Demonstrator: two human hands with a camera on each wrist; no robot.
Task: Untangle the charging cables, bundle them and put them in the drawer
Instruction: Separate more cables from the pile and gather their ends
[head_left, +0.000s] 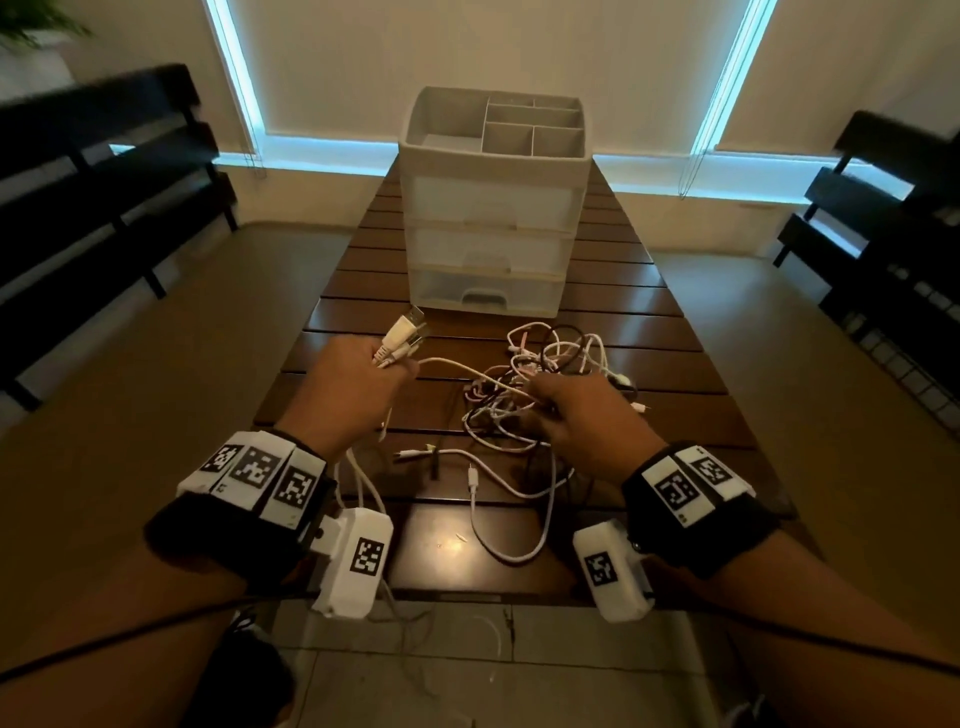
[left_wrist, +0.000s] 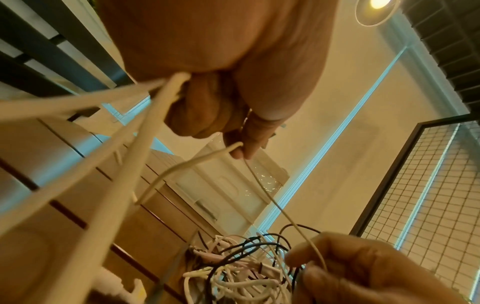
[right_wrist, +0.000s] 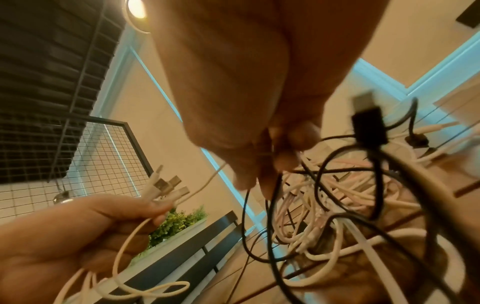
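Head view shows the left hand (head_left: 348, 384) gripping a bunch of plugs (head_left: 402, 338) and the right hand (head_left: 582, 415) pinching one white cable (head_left: 462, 368) above the tangle (head_left: 535, 384) on the table (head_left: 675, 364), so pull slowly and keep the drawers (head_left: 491, 244) clear.

Dark slatted desk (head_left: 358, 291) runs up centre frame. Pale three-drawer unit (head_left: 493, 208) at its far end, all drawers closed, divided tray on top. Left hand (head_left: 345, 384), left of centre, grips a bunch of white USB plugs (head_left: 405, 332) pointing up. One white cable (head_left: 457, 366) runs taut from it to the right hand (head_left: 582, 415), which pinches into the tangle of white, pink and black cables (head_left: 540, 374) at centre. Loose white strands (head_left: 483, 509) trail toward lower frame
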